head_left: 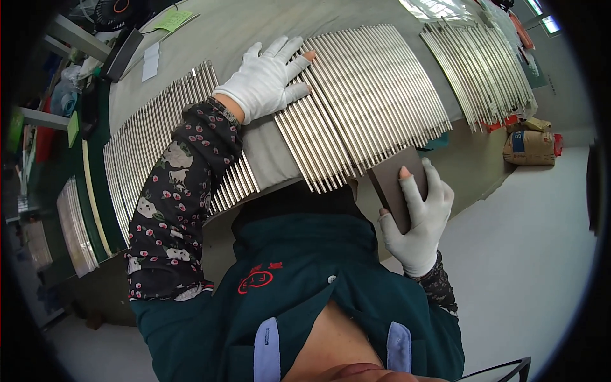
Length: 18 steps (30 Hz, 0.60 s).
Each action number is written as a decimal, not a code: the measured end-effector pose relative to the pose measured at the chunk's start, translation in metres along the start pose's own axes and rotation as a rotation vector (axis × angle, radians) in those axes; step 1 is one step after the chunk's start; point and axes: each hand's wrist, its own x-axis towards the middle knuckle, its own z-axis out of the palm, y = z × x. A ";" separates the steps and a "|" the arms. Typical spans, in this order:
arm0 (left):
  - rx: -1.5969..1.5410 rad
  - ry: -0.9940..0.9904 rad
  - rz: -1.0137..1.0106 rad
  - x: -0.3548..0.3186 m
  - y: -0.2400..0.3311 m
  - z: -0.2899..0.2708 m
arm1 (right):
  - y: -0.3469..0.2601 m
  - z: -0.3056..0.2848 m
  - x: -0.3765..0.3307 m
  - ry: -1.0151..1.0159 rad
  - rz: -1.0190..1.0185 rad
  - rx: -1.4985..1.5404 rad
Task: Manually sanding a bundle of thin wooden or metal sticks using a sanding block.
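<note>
My left hand (pixel 264 79), in a white glove with some bare fingertips, lies flat with fingers spread. Its thumb and finger side touches the left edge of a wide row of thin shiny metal rods (pixel 382 89). My right hand (pixel 420 223), gloved the same way, grips a flat dark grey rectangular block (pixel 391 188) at the near ends of that row. The block's kind does not show. A second row of metal rods (pixel 153 121) lies left of my left hand, partly hidden under my forearm. Grey cloth shows between the two rows.
A third batch of metal rods (pixel 480 73) lies at the far right beside clear plastic wrap (pixel 436 9). A brown sack (pixel 531 148) stands beyond the table's right side. Green paper (pixel 173 20), a white slip (pixel 151 62) and a black fan (pixel 118 9) are at the back left.
</note>
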 end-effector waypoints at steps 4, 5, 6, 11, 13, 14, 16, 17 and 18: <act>0.007 -0.009 0.007 0.000 0.000 0.000 | 0.002 0.005 0.002 0.058 0.007 -0.014; 0.011 -0.008 0.007 -0.001 -0.001 -0.001 | 0.002 0.006 0.002 0.054 0.009 -0.023; 0.008 -0.015 0.008 -0.002 0.000 -0.002 | 0.002 0.008 0.002 0.055 0.010 -0.023; -0.008 0.002 0.011 -0.007 -0.004 -0.001 | 0.001 0.010 0.004 0.053 0.001 -0.030; -0.003 -0.002 0.011 -0.010 -0.004 -0.002 | 0.001 0.010 0.004 0.037 0.004 -0.009; -0.003 -0.004 0.008 -0.011 -0.004 -0.002 | 0.001 0.011 0.004 0.023 0.009 0.009; 0.008 0.009 0.001 -0.010 -0.004 0.000 | 0.000 0.012 0.008 0.027 -0.016 -0.008; 0.008 0.008 0.001 -0.011 -0.003 -0.001 | -0.002 0.014 0.012 0.033 -0.041 -0.024; -0.013 0.007 0.007 -0.009 -0.002 -0.002 | -0.005 0.016 0.016 0.015 -0.038 -0.043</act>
